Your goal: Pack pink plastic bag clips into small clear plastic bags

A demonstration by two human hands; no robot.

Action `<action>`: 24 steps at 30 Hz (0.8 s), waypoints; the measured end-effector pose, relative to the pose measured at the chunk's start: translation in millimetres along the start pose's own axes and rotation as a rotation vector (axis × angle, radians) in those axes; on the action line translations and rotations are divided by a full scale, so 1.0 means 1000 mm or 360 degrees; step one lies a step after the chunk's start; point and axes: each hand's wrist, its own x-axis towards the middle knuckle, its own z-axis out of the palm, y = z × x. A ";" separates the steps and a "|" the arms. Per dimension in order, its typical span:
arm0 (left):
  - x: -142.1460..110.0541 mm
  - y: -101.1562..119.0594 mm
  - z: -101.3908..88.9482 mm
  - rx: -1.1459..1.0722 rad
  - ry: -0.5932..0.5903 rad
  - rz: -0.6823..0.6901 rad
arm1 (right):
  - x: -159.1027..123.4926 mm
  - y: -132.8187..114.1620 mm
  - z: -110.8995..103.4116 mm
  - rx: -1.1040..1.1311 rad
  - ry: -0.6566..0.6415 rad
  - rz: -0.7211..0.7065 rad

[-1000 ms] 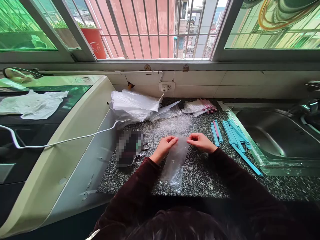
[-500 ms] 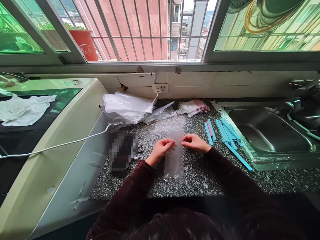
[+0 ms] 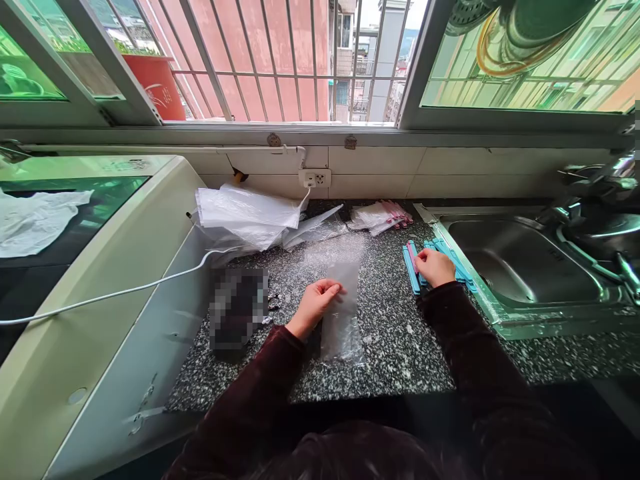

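A clear plastic bag (image 3: 343, 330) lies flat on the counter in front of me, its long side pointing away. My left hand (image 3: 316, 305) is closed at the bag's left edge, thumb and fingers pinched over its upper half. To the right, my right hand (image 3: 436, 268) reaches over the blue bag clips (image 3: 411, 273), long flat plastic strips. Its thumb and fingertips close on a pink bag clip (image 3: 412, 253) that lies among the blue ones. The hand covers part of the blue pile.
Stacked plastic bags (image 3: 250, 210) lie at the back left, and smaller bags with pink clips (image 3: 383, 217) sit by the wall. A blurred-out dark object (image 3: 239, 310) rests left of my hand. The steel sink (image 3: 525, 260) bounds the right; a white cable (image 3: 150, 288) crosses the washing machine (image 3: 125, 293).
My right hand has left the bag and moved right to the clips, closing at the pink one. My left hand stays at the bag, now lying flat. The view has shifted right.
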 end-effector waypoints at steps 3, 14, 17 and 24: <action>0.000 -0.001 0.000 -0.0007 0.0002 -0.0014 | 0.001 -0.002 0.005 -0.0107 -0.0054 0.0029; 0.000 0.000 0.001 -0.0033 0.0014 -0.0041 | -0.005 -0.014 0.007 -0.0256 -0.0139 0.0022; -0.001 0.001 0.001 -0.0044 0.0020 -0.0056 | -0.007 -0.020 0.003 -0.0391 -0.0203 0.0118; -0.001 0.002 0.000 -0.0057 0.0022 -0.0029 | -0.011 -0.026 0.000 -0.0433 -0.0242 0.0156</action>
